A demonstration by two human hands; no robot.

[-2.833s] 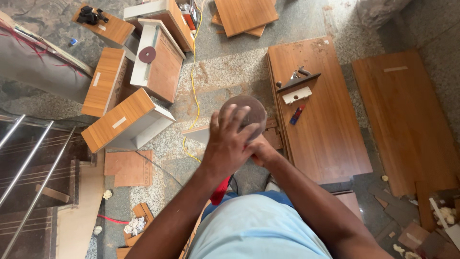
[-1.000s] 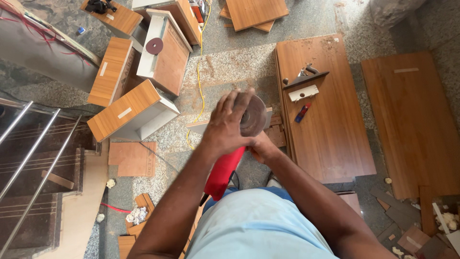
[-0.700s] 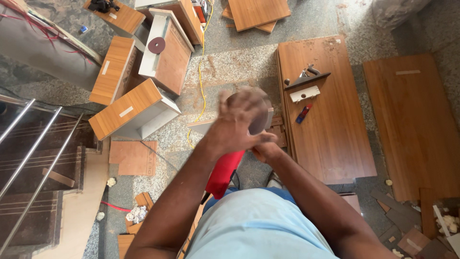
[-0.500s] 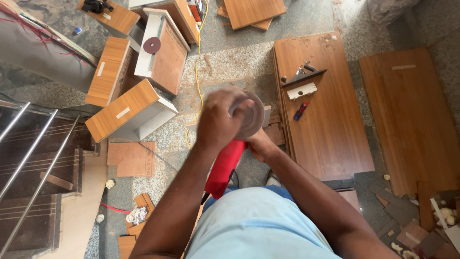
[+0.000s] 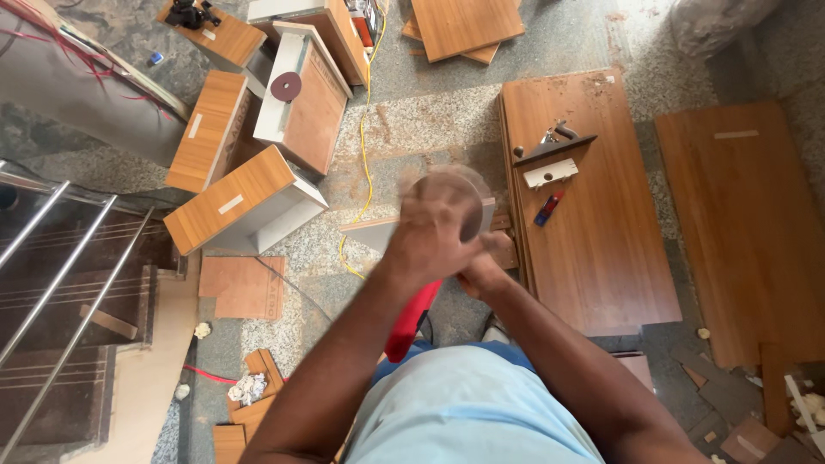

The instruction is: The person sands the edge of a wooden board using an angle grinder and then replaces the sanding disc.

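My left hand (image 5: 434, 236) is clamped on the round brown disc (image 5: 455, 193) of my red power grinder (image 5: 411, 320), my right hand (image 5: 483, 273) holds it underneath, and I think I'm fitting the disc, so next I must turn it tight.

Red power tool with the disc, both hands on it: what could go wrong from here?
Left hand lies over the disc of the red power tool; if it spins, fingers are at risk. The yellow cable runs across the floor near the feet, a possible trip or snag. The right hand is mostly hidden, so its grip is unclear.
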